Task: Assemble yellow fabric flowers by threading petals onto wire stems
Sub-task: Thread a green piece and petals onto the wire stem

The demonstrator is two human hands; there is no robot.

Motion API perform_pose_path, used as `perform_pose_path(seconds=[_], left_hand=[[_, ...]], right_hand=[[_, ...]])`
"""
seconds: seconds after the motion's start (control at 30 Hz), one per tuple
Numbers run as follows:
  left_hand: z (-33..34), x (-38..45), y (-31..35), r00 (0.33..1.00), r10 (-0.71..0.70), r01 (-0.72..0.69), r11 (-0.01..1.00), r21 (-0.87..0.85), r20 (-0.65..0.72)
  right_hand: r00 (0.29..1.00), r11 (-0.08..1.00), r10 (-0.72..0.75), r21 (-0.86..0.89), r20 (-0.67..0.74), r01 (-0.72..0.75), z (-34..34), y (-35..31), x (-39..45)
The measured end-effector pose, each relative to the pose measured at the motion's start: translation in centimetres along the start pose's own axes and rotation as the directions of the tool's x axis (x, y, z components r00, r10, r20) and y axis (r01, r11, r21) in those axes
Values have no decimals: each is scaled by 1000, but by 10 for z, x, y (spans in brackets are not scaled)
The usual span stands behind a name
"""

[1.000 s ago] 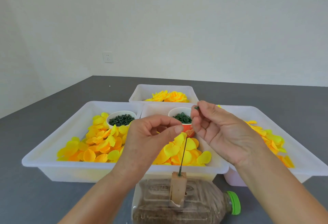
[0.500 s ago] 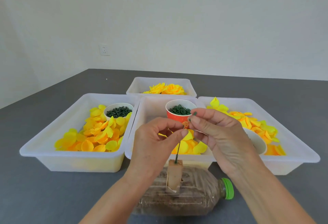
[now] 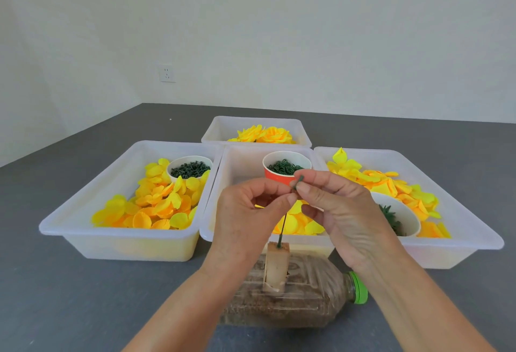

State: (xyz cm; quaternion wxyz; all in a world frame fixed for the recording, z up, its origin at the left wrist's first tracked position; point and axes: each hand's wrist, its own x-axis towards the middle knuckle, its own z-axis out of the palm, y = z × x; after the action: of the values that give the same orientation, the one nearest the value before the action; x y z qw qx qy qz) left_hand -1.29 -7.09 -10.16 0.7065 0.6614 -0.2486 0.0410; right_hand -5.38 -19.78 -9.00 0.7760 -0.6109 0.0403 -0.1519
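The left hand (image 3: pixel 248 212) and right hand (image 3: pixel 343 212) meet fingertip to fingertip above the wooden block (image 3: pixel 276 263), both pinching the top of the green wire stem (image 3: pixel 283 226), which stands upright in the block. Beyond the block sit four white trays (image 3: pixel 128 242): three hold loose yellow petals (image 3: pixel 156 201), the farthest two finished flowers (image 3: pixel 265 134). Three cups (image 3: pixel 275 174) are among the petals.
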Motion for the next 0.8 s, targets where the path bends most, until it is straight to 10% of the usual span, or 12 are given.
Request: perform_pose_path(seconds=[0.8], left_hand=[[-1, -3, 2, 1000, -22, 22, 1000, -17, 2]], right_hand=[[999, 999, -39, -17, 8, 39, 3, -1, 2]])
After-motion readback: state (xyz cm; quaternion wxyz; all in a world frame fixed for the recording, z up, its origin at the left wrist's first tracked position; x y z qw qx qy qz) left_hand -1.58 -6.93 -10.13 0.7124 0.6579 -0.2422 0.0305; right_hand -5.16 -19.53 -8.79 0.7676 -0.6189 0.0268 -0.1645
